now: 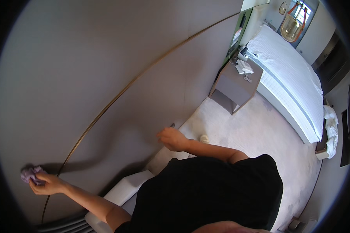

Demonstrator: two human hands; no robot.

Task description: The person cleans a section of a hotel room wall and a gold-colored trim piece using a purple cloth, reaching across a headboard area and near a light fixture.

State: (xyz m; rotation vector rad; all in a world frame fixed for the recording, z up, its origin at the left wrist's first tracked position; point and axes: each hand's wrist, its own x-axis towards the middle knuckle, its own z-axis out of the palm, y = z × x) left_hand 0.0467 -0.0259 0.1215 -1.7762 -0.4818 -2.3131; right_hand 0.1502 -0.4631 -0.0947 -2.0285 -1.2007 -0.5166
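Note:
My left hand (pixel 48 184) grips a crumpled purple cloth (pixel 32 174) and presses it against the grey wall panel (pixel 84 72), at the lower left. The cloth lies just left of a thin brass-coloured trim strip (pixel 116 97) that curves across the panel. Near the picture's middle, my right hand (pixel 172 139) hangs in front of the lower wall with its fingers loosely bent. Whether it holds anything cannot be told. A small dark fitting (pixel 172 125) shows on the wall just behind it.
A nightstand (pixel 236 84) bearing a white telephone (pixel 245 67) stands beside a bed with white bedding (pixel 285 55). A glass pendant lamp (pixel 291 27) hangs at the upper right. A pale upholstered seat (pixel 125 186) is close to my body, and dark curtain-like folds (pixel 64 222) lie at the lower left.

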